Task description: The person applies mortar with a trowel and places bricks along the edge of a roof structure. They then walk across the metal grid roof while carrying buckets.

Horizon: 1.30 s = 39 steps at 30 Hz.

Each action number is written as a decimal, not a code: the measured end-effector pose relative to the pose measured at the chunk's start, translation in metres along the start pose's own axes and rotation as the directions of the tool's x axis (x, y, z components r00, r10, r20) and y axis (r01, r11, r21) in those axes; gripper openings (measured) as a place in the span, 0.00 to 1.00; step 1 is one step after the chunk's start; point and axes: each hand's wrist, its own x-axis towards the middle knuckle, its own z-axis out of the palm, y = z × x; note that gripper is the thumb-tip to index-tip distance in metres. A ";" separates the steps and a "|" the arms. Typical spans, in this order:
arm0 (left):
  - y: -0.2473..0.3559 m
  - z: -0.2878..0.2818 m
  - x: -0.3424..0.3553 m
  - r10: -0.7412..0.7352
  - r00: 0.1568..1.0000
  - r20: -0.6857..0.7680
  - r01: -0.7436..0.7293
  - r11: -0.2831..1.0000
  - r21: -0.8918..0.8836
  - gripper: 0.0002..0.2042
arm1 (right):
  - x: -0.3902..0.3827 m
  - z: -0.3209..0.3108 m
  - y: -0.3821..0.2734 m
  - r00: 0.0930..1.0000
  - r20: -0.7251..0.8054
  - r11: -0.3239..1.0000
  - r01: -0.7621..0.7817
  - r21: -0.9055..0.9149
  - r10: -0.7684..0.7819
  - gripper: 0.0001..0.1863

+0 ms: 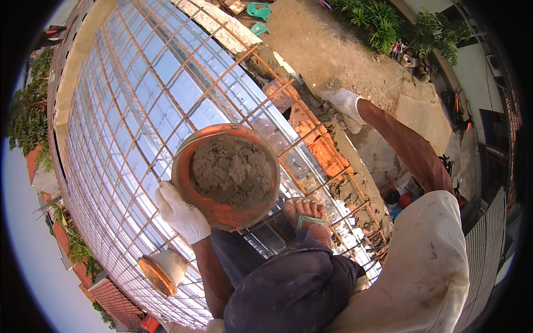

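Note:
My gloved left hand (180, 213) grips an orange bucket (214, 216) caked with grey, its top holding a lumpy heap of wet mortar (227, 172). My gloved right hand (342, 102) reaches out to the mortar-smeared edge (361, 175), its fingers curled on something I cannot make out. Beneath me a rusty steel mesh (161, 89) lies over shiny metal decking (194, 108). Orange bricks (322, 150) line the edge. My bare foot in a thong sandal (308, 216) rests on the mesh, just right of the bucket.
A second orange bucket (162, 272) lies tilted on the mesh at lower left. Far below are a dirt yard (311, 50), green plastic chairs (258, 12), plants (375, 28) and a motorbike (455, 114). Tiled roofs (111, 302) stand beyond the left side; corrugated sheeting (483, 244) is at right.

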 end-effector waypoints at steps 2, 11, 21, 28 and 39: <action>0.005 -0.004 -0.005 -0.108 0.993 0.057 0.109 0.994 -0.014 0.21 | 0.009 0.001 0.001 0.997 0.011 0.971 0.077 -0.225 -0.077 0.25; 0.010 -0.006 0.005 -0.028 0.999 0.018 0.027 0.997 0.076 0.19 | -0.036 -0.016 0.026 0.921 0.092 0.514 0.291 -0.807 -0.378 0.28; 0.007 -0.007 0.005 -0.063 0.998 0.029 0.063 0.998 -0.010 0.21 | -0.066 -0.030 0.114 0.892 0.029 0.610 0.332 -0.719 -0.451 0.24; 0.007 0.001 0.009 -0.018 0.999 0.048 0.019 1.000 -0.007 0.21 | -0.085 -0.044 0.149 0.898 -0.012 0.611 0.289 -0.737 -0.440 0.23; -0.006 -0.016 0.022 0.347 0.917 0.195 -0.397 0.827 0.398 0.16 | -0.071 -0.106 0.357 0.807 0.190 0.278 0.399 -0.874 -0.559 0.12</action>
